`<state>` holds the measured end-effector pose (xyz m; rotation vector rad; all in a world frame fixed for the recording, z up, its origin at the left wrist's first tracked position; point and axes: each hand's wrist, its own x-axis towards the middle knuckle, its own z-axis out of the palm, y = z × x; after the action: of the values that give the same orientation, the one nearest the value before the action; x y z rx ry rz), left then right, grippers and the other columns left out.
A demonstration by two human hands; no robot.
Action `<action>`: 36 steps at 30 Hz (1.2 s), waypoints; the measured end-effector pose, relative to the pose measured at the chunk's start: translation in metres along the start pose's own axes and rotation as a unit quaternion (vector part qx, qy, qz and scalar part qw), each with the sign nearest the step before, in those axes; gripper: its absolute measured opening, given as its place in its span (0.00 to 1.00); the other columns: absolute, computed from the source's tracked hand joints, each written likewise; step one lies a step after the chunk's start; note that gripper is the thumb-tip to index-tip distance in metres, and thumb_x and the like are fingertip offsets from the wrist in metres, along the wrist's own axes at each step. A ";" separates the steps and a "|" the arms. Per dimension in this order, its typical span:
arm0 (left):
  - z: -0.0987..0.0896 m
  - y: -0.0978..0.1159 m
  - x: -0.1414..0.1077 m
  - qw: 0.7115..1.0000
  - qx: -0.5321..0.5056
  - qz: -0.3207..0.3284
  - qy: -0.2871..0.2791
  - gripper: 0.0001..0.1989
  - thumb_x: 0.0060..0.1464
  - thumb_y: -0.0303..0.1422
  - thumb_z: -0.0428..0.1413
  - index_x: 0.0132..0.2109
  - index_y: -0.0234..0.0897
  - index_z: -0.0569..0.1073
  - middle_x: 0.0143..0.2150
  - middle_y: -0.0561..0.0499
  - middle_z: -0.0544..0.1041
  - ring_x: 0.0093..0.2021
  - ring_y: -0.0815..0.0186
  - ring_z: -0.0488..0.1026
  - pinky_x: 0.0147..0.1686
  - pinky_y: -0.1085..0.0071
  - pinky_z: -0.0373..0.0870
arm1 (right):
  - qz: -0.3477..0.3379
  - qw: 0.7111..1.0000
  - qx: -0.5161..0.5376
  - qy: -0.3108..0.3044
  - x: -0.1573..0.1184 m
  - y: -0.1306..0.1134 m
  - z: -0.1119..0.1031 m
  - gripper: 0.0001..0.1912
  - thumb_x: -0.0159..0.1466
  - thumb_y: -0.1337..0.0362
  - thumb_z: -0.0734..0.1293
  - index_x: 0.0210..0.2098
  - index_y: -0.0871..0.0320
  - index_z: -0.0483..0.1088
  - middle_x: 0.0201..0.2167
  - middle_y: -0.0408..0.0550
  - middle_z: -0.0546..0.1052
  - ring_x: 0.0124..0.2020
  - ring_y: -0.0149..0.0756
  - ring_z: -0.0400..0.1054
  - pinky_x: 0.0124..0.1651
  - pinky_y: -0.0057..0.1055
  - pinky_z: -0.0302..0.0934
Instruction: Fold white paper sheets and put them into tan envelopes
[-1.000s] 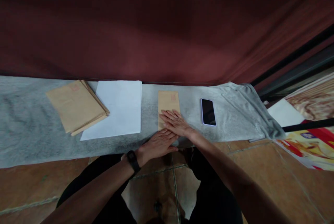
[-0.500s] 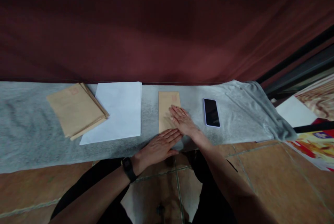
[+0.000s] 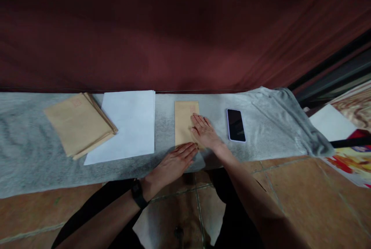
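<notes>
A brown envelope [image 3: 183, 119] with small red print near its upper right corner lies flat on the grey cloth. My right hand [image 3: 205, 132] rests palm down on its right side, fingers stretched out. Across its lower end lies my left hand [image 3: 178, 159], also flat, with fingers extended and a dark watch on the wrist. A pale flap or paper edge [image 3: 199, 162] shows just below the envelope, between the hands. Both hands press on the envelope without gripping it. The envelope's lower end is partly hidden under the fingers.
To the left, a stack of brown envelopes [image 3: 78, 125] overlaps a pile of white paper [image 3: 130, 125]. A phone [image 3: 235, 125] in a lilac case lies right of my hands. The grey cloth [image 3: 269, 125] covers a narrow bench before a dark red curtain [image 3: 174, 40].
My right hand's fingers have spread a little on the envelope. My left hand has shifted slightly left, and the pale edge below the envelope shows more. The view has moved slightly.
</notes>
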<state>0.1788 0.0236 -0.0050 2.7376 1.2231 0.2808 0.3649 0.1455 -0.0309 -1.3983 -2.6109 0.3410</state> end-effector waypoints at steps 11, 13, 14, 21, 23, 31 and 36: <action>0.012 -0.018 -0.001 0.995 -0.019 -0.046 0.082 0.13 0.67 0.23 0.51 0.53 0.35 0.76 0.56 0.43 0.81 0.59 0.59 0.77 0.57 0.62 0.77 | -0.085 0.986 0.142 -0.025 -0.034 0.020 -0.017 0.24 0.77 0.60 0.56 0.70 0.53 0.63 0.73 0.49 0.63 0.74 0.37 0.55 0.76 0.48 0.49; 0.012 -0.018 0.001 0.993 -0.032 -0.059 0.095 0.12 0.67 0.24 0.51 0.50 0.35 0.77 0.54 0.43 0.81 0.56 0.58 0.78 0.54 0.62 0.78 | -0.089 0.983 0.159 -0.028 -0.036 0.022 -0.019 0.24 0.77 0.58 0.56 0.69 0.53 0.65 0.72 0.50 0.65 0.74 0.38 0.56 0.76 0.49 0.49; 0.012 -0.018 0.003 0.992 -0.039 -0.066 0.104 0.11 0.67 0.24 0.51 0.50 0.35 0.77 0.53 0.42 0.81 0.55 0.58 0.78 0.53 0.61 0.78 | -0.091 0.982 0.163 -0.032 -0.038 0.021 -0.020 0.24 0.77 0.57 0.57 0.69 0.53 0.65 0.72 0.51 0.65 0.74 0.38 0.56 0.76 0.49 0.49; 0.016 -0.019 0.014 0.969 -0.143 -0.122 0.162 0.09 0.68 0.27 0.52 0.48 0.38 0.77 0.48 0.46 0.81 0.49 0.59 0.76 0.50 0.60 0.78 | -0.098 0.985 0.134 -0.041 -0.051 0.013 -0.021 0.29 0.76 0.53 0.60 0.73 0.56 0.59 0.75 0.54 0.59 0.76 0.41 0.52 0.77 0.50 0.45; 0.019 -0.020 0.016 0.961 -0.169 -0.134 0.176 0.09 0.67 0.27 0.52 0.46 0.38 0.77 0.46 0.46 0.80 0.48 0.59 0.76 0.49 0.61 0.77 | -0.098 0.987 0.122 -0.038 -0.052 0.011 -0.019 0.30 0.76 0.53 0.60 0.73 0.57 0.58 0.75 0.54 0.59 0.76 0.41 0.51 0.77 0.51 0.45; 0.029 -0.023 0.015 0.935 -0.173 -0.237 0.198 0.16 0.60 0.25 0.56 0.54 0.41 0.75 0.60 0.43 0.73 0.61 0.54 0.71 0.61 0.52 0.71 | -0.052 0.996 0.075 -0.004 -0.056 -0.004 -0.007 0.32 0.74 0.57 0.63 0.73 0.61 0.56 0.75 0.54 0.58 0.76 0.45 0.50 0.78 0.50 0.42; 0.029 -0.017 0.015 0.933 -0.132 -0.282 0.181 0.26 0.62 0.28 0.55 0.66 0.39 0.67 0.74 0.38 0.59 0.72 0.47 0.60 0.68 0.48 0.63 | 0.003 0.998 0.063 0.027 -0.058 -0.021 -0.002 0.37 0.73 0.50 0.63 0.74 0.61 0.54 0.75 0.55 0.57 0.76 0.49 0.50 0.77 0.52 0.39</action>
<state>0.1827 0.0452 -0.0352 2.0497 1.8360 0.8311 0.3805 0.0859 -0.0251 -1.3553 -2.4952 0.4525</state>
